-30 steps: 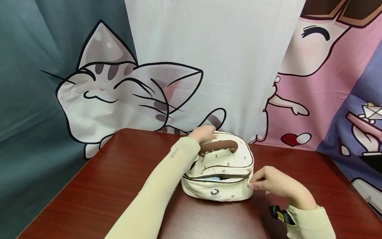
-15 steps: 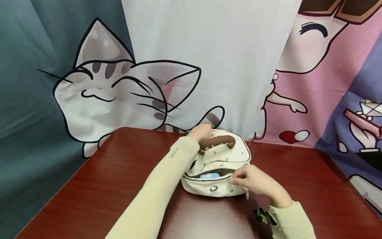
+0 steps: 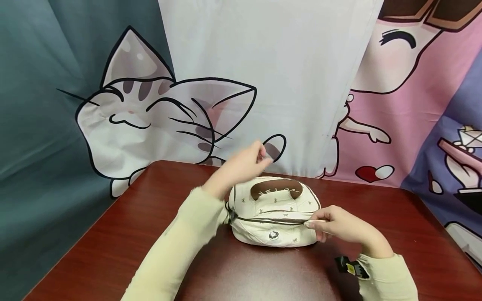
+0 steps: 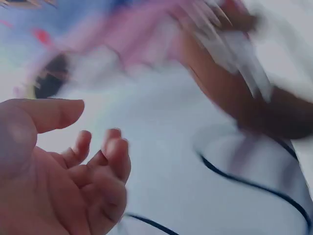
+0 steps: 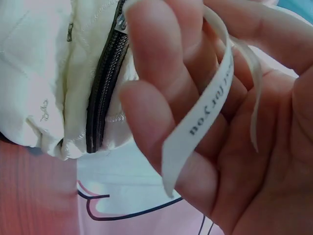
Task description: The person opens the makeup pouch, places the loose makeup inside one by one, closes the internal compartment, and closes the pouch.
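Note:
A cream fabric bag (image 3: 276, 209) with a brown handle (image 3: 276, 188) and small bow prints sits on the table. My right hand (image 3: 339, 228) is at its front right corner, pinching the zipper's ribbon pull. That ribbon (image 5: 210, 110), printed with "for you", runs across the curled fingers in the right wrist view, close to the dark zipper (image 5: 106, 81) and its metal slider (image 5: 121, 23). Above the bag's back left, my left hand (image 3: 244, 163) hangs in the air with nothing in it, its fingers loosely bent. The bag's contents are hidden.
The reddish-brown table (image 3: 158, 225) reaches back to a cartoon-printed curtain (image 3: 301, 83) hanging right behind the bag. A dark strap with a yellow tag (image 3: 352, 267) is on the right wrist.
My left hand has let go of the bag's back and risen. The right hand went left along the front, then returned right. The gap has narrowed, and the light blue thing inside no longer shows.

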A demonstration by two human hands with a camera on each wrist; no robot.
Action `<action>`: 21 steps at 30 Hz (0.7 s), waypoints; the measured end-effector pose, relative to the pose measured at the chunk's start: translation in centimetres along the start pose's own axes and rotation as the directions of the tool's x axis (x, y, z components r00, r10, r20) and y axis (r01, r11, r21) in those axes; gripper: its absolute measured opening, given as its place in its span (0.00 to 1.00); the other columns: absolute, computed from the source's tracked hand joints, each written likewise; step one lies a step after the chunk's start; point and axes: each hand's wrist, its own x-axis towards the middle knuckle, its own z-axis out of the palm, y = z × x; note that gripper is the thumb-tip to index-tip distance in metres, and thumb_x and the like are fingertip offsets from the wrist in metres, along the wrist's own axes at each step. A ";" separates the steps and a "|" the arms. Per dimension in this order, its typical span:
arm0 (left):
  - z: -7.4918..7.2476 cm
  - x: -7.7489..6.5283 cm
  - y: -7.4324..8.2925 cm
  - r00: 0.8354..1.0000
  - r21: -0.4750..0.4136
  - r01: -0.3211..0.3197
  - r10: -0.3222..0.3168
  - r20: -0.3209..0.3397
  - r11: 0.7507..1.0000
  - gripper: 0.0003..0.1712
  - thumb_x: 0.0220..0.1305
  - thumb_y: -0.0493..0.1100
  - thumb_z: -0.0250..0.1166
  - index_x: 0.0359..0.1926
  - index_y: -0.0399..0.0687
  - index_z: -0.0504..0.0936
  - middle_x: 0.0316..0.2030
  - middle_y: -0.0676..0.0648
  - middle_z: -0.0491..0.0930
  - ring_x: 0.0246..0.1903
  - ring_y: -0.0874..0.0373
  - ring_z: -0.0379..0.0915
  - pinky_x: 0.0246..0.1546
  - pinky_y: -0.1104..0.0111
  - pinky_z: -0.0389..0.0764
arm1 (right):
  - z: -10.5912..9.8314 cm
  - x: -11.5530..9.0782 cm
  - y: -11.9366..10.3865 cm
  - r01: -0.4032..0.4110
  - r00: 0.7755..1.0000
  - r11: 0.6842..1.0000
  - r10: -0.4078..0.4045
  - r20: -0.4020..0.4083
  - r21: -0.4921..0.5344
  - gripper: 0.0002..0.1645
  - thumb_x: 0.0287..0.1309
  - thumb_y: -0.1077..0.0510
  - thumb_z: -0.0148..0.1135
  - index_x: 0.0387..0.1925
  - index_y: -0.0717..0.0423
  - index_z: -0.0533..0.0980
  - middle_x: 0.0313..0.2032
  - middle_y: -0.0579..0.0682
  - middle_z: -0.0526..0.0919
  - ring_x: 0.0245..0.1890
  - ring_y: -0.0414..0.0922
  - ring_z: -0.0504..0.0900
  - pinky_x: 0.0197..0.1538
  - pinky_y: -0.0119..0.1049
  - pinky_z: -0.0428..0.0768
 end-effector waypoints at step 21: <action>15.5 -1.8 1.1 0.944 -0.789 0.331 -0.170 0.284 0.517 0.16 0.62 0.46 0.61 0.31 0.35 0.83 0.21 0.42 0.82 0.18 0.56 0.79 0.14 0.70 0.76 | 1.4 0.4 -2.9 0.125 0.990 0.975 -0.133 -0.034 -0.182 0.09 0.61 0.55 0.59 0.30 0.53 0.82 0.19 0.39 0.78 0.20 0.33 0.74 0.24 0.31 0.75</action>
